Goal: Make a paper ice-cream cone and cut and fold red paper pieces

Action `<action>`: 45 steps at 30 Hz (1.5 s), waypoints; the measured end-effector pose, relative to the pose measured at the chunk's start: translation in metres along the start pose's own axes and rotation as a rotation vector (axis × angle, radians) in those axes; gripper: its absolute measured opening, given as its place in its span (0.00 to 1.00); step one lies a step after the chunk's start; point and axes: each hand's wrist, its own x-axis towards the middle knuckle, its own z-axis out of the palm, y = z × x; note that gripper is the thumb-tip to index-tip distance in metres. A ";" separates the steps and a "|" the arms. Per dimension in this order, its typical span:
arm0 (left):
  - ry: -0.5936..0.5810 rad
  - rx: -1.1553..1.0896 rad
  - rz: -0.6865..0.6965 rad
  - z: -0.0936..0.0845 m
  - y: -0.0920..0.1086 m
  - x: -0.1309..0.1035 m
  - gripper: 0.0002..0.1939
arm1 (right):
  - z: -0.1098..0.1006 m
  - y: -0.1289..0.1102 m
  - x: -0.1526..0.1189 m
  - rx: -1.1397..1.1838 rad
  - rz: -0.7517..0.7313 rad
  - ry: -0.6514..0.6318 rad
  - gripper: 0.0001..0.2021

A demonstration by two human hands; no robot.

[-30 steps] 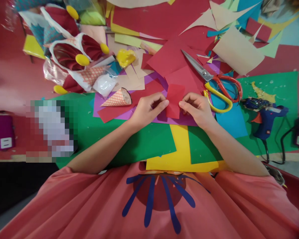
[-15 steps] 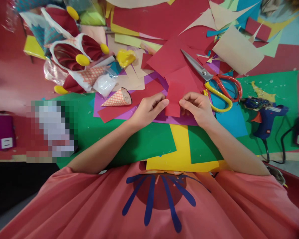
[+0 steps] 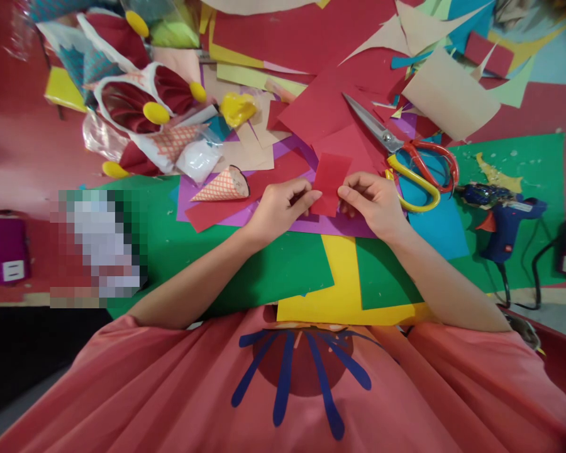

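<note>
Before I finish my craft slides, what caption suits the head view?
Left hand and right hand hold a red paper piece near scissors.

One head-worn camera looks forward and down, close above the shirt (image 3: 193, 384) and table (image 3: 544, 112).

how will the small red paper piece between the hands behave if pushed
The red piece would likely bend, as it looks thin. It is probably light, since the left hand and right hand hold it by just its side edges. It seems unlikely to roll, looking flat and straight-edged.
</note>
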 end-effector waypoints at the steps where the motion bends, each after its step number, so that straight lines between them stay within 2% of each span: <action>1: 0.011 0.008 0.001 0.000 0.000 0.000 0.19 | 0.000 0.000 0.000 0.005 -0.001 0.001 0.20; 10: -0.030 -0.006 0.017 -0.001 0.000 -0.001 0.17 | -0.003 0.003 0.001 0.019 -0.024 0.074 0.20; 15: 0.008 0.061 0.073 0.000 -0.002 0.000 0.17 | -0.002 0.003 0.001 0.049 -0.022 0.078 0.20; 21: -0.047 0.070 0.098 0.000 -0.002 -0.001 0.14 | -0.003 0.006 0.003 0.086 -0.035 0.103 0.18; 26: -0.019 0.153 0.158 -0.001 0.000 -0.001 0.13 | -0.004 0.009 0.004 0.128 -0.029 0.111 0.18; 32: -0.013 0.047 0.146 0.000 -0.002 -0.002 0.18 | -0.005 0.009 0.004 0.157 -0.052 0.054 0.16; 40: 0.075 -0.084 0.093 0.001 -0.004 0.002 0.23 | -0.003 0.003 0.001 0.043 -0.066 0.010 0.18; 45: 0.084 -0.103 0.037 0.002 -0.005 0.003 0.23 | -0.004 0.005 0.000 0.023 -0.093 -0.018 0.18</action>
